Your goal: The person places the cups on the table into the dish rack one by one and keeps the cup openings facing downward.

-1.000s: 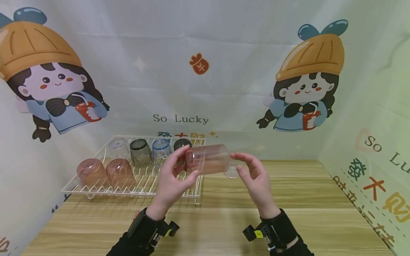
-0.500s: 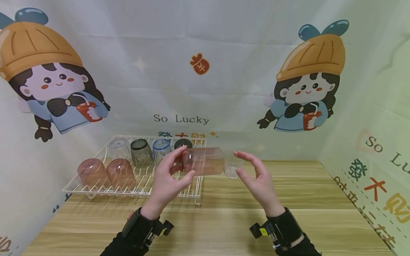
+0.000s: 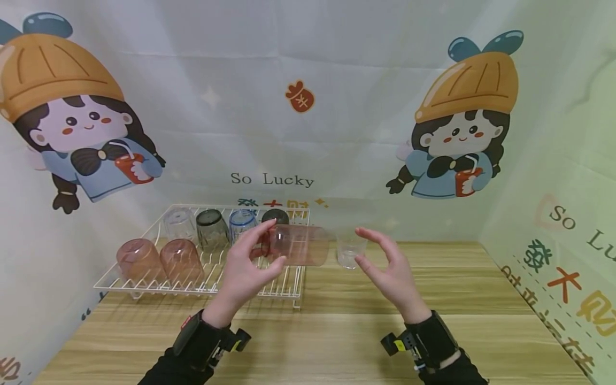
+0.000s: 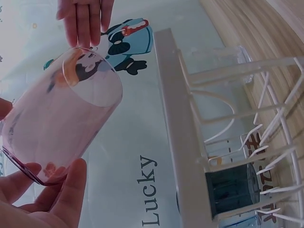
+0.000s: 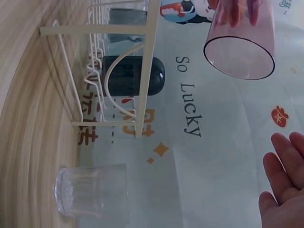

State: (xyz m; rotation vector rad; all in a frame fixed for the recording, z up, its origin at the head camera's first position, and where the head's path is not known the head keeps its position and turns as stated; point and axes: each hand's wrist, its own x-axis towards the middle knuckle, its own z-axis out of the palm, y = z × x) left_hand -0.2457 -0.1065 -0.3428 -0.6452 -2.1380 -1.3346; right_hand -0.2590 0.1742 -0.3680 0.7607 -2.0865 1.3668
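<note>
Left hand [image 3: 245, 270] pinches the pink tumbler [image 3: 299, 245] sideways by its base, mouth toward the right hand [image 3: 387, 270], which hovers empty with fingers spread, apart from the rim. Tumbler sits midair over the drying rack's [image 3: 202, 289] right end; clear glass [image 3: 350, 250] stands upright behind.

Pink see-through cup [image 3: 299, 245]. White wire rack [image 3: 207, 278] at desk's left edge: two pink cups, clear, grey, blue-rimmed, black. Clear ribbed glass [image 3: 349, 251]. Desk [image 3: 337, 342] light wood grain.
</note>
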